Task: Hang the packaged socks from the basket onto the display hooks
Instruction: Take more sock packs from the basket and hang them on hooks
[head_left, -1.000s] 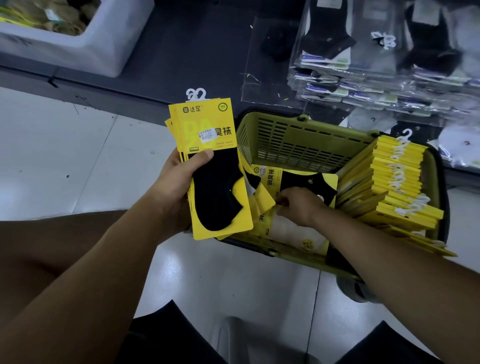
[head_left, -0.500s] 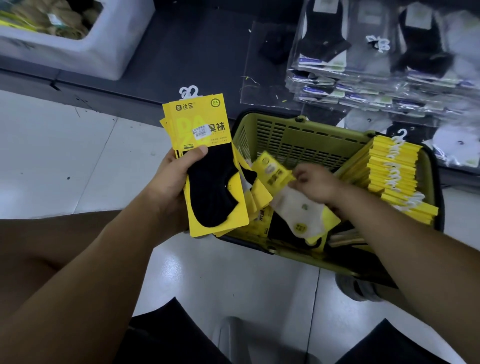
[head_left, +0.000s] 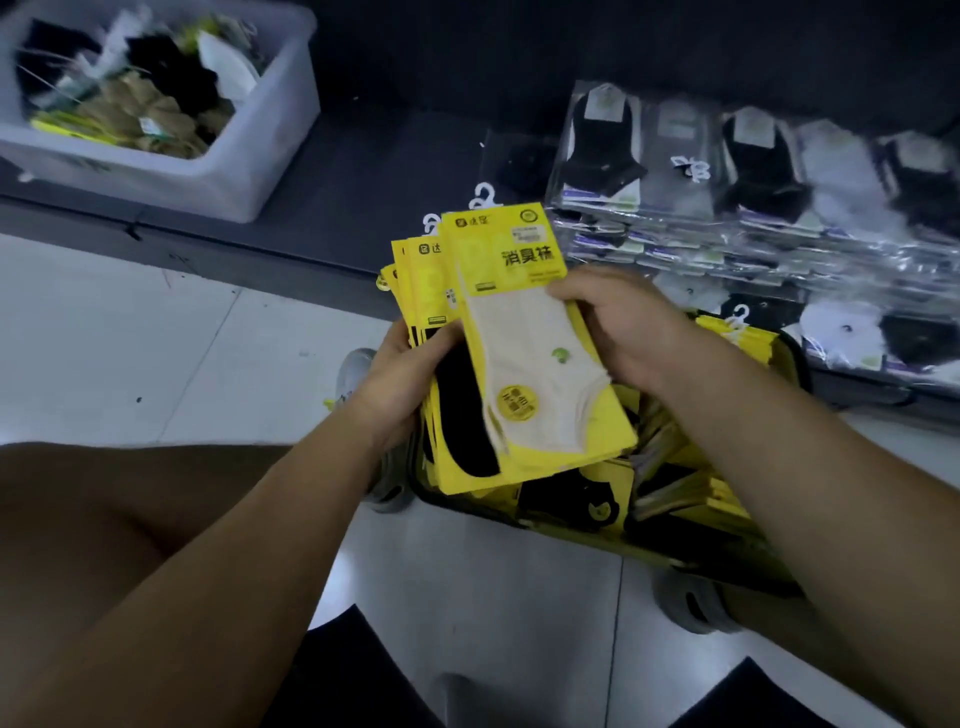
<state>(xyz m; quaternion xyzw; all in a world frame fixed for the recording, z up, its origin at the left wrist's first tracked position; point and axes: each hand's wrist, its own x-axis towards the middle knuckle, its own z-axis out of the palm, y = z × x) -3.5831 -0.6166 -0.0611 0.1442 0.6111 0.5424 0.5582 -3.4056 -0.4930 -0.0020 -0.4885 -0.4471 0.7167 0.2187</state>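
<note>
White-sock pack moved from basket onto stack | right hand pinches it | left hand grips stack

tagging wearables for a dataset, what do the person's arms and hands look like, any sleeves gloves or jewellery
The left forearm and right forearm are bare to the frame edge, no sleeves in view. The left hand and right hand wear no gloves; no watch, ring or wristband shows.

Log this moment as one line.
phase: gathering packs | left hand: grips pack stack | right hand: holds white-sock pack atop stack | basket: more packs inside
</note>
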